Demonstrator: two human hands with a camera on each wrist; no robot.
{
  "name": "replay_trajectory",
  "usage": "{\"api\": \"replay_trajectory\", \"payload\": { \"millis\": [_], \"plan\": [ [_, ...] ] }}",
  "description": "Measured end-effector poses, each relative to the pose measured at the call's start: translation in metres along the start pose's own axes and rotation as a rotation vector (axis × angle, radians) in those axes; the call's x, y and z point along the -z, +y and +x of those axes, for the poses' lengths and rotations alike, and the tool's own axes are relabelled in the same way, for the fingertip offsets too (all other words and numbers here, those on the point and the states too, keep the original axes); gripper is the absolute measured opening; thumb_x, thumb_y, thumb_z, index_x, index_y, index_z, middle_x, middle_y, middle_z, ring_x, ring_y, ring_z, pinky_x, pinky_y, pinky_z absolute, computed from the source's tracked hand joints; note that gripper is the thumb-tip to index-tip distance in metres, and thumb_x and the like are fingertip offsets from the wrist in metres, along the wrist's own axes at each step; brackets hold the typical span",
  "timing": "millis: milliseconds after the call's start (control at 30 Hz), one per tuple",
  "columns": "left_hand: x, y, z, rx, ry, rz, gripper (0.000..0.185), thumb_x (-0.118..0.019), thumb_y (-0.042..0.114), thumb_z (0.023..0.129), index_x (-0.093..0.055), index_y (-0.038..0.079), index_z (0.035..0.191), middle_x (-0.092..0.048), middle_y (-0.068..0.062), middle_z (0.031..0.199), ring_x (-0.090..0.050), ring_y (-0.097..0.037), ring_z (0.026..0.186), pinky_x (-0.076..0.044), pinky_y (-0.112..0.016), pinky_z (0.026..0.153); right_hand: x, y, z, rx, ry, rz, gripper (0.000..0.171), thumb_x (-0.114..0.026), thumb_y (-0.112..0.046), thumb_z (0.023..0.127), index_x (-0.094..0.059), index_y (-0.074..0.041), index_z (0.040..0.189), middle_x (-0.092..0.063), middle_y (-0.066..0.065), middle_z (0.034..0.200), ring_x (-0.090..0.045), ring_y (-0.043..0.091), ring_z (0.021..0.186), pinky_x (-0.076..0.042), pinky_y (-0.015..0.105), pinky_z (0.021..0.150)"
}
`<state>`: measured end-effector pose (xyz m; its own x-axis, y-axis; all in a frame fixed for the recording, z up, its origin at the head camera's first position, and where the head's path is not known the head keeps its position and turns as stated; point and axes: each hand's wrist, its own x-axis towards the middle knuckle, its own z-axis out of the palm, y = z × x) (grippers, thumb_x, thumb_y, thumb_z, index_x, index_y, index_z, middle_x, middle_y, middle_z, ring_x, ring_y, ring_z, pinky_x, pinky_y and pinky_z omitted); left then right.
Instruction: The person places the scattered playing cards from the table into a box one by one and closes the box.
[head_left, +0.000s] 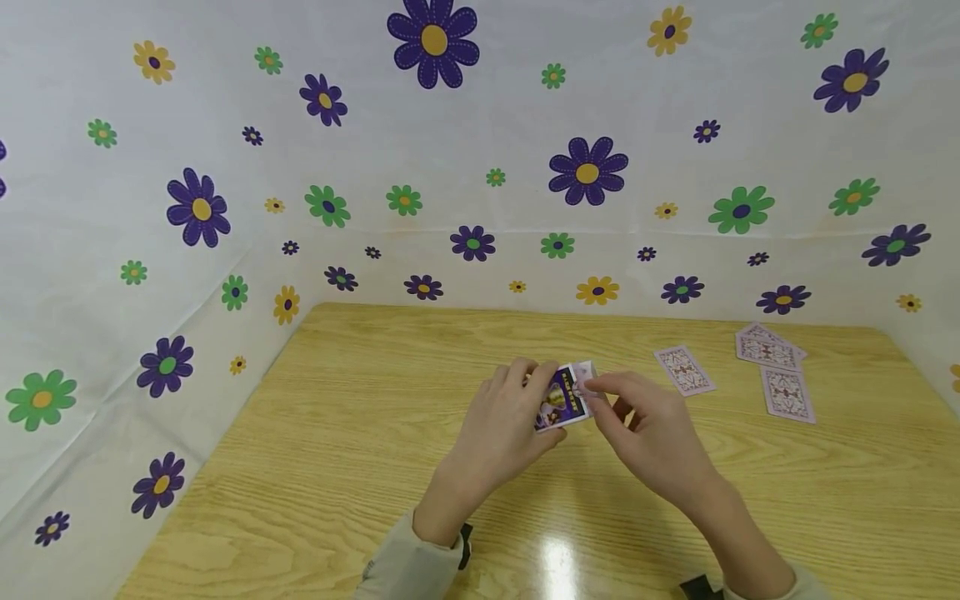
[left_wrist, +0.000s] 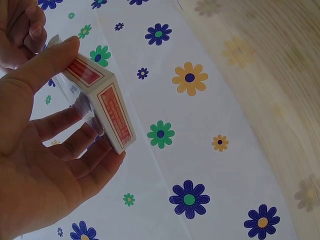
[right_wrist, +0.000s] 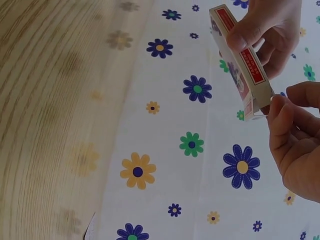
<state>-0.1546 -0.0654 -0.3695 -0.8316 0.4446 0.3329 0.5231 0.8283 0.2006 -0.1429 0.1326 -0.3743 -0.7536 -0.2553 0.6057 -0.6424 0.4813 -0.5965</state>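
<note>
Card box held mid-frame, above the table [head_left: 337,467].
Your left hand [head_left: 501,425] grasps the card box [head_left: 564,397]; your right hand [head_left: 651,433] pinches its end. Four cards [head_left: 765,367] lie dealt at right; remainder undealt.

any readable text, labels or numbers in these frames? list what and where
None can be read.
Card box in the left hand: red side panels carry print, too small and blurred.
Its purple face: blurred.
Face-down cards on the table: pattern only, no text.
</note>
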Motion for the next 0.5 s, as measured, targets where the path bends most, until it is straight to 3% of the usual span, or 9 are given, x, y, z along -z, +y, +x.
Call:
{"api": "replay_trajectory", "payload": {
  "millis": [500],
  "plan": [
    [-0.0002,-0.0004,0.0003,-0.002,0.015,0.003,0.073,-0.086,0.034,0.078,-0.051,0.013,0.139,-0.058,-0.009,0.122,-0.060,-0.028,0.108,-0.054,-0.040,0.087,-0.0009,-0.0040,-0.0019,0.020,-0.048,-0.006,0.023,-0.066,0.008,0.088,-0.073,-0.002,0.109,-0.072,0.004,0.090,-0.051,0.003,0.059,-0.046,0.018,0.049]
  ]
}}
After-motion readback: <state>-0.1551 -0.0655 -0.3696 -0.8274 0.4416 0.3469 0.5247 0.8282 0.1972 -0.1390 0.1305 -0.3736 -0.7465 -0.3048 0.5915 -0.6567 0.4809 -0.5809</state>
